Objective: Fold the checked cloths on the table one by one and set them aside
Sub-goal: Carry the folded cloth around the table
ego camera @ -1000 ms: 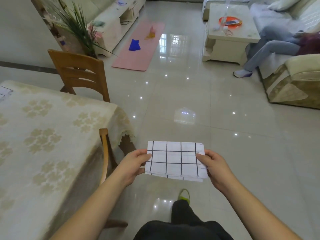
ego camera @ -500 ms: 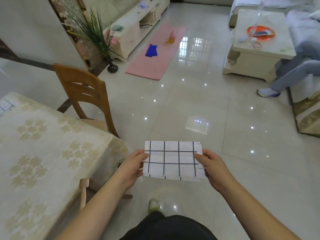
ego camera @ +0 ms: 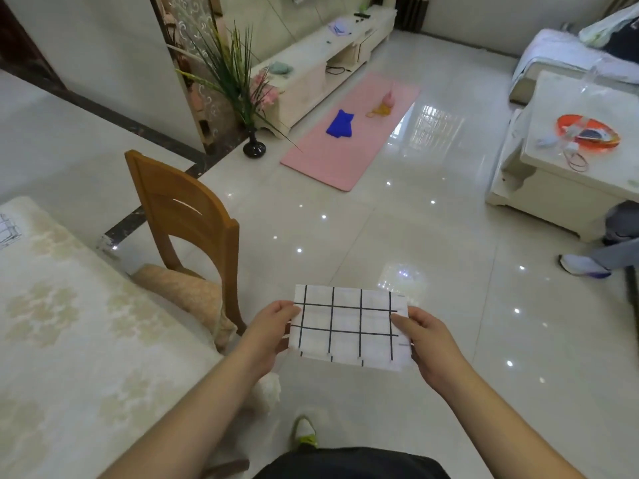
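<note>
A folded checked cloth, white with a dark grid, is held flat in the air over the glossy tiled floor, near the person and to the right of the surface. The left hand pinches its left edge, thumb on top and fingers curled underneath. The right hand pinches the right edge the same way, thumb lying on the top face. The cloth is level and its layered edges show along the near side. The surface, covered in a pale floral tablecloth, fills the near left; a bit of another checked cloth lies at its far left edge. A wooden chair with a cushioned seat stands just beyond the surface. Farther off lie a pink mat and, at right, a white coffee table.
</note>
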